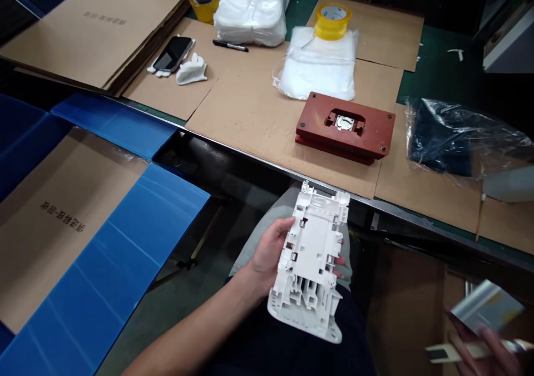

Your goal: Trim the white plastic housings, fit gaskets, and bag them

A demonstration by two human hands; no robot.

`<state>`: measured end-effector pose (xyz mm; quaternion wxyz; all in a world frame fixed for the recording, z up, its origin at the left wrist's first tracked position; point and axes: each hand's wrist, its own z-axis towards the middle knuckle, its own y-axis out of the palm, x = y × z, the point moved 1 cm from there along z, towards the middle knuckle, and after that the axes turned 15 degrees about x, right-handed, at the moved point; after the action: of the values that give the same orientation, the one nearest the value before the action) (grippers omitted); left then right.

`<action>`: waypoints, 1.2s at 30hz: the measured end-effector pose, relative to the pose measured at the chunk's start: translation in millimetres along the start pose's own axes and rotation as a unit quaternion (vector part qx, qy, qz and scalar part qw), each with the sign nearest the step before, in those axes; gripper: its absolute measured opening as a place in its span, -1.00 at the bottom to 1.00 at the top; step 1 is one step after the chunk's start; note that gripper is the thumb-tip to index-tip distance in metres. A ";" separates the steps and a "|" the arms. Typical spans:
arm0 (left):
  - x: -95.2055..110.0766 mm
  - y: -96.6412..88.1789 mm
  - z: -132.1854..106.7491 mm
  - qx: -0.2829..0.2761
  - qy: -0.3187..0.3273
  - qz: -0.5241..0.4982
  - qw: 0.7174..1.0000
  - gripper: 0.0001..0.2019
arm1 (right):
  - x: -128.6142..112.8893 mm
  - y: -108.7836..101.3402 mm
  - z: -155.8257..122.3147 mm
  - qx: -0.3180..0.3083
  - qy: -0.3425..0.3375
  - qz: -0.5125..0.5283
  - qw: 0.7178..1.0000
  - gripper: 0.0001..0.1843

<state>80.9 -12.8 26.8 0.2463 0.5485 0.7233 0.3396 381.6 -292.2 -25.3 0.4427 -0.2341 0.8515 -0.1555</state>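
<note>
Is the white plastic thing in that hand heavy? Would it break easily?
The white plastic part is probably light for its size: the left hand holds it alone, and it's mostly thin walls. It looks stiff, but its small tabs might snap if bent.

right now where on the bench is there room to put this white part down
The widest bare cardboard lies left of the red metal mould block, along the steel bench edge. A smaller patch sits between the block and the dark plastic-wrapped package. It is crowded behind, around the yellow tape roll, white plastic bags and marker.
</note>
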 end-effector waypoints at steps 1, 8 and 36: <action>0.8 -1.5 0.1 0.029 0.019 0.013 0.999 -0.31 | -4.3 16.4 -9.6 -0.024 -0.002 0.012 1.000 -0.25; 5.7 -12.1 -3.7 0.196 0.178 0.077 0.961 -0.41 | -64.6 152.7 -114.3 -0.395 0.014 0.076 0.915 -0.53; 12.4 -28.0 -7.5 0.158 0.164 0.012 0.974 -0.44 | -63.2 224.6 -172.4 -0.479 0.033 -0.031 0.876 -0.41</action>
<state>54.4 -7.2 10.5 0.0298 0.5260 0.7917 0.3093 211.9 -59.3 8.2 0.2428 -0.4386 0.8282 0.2506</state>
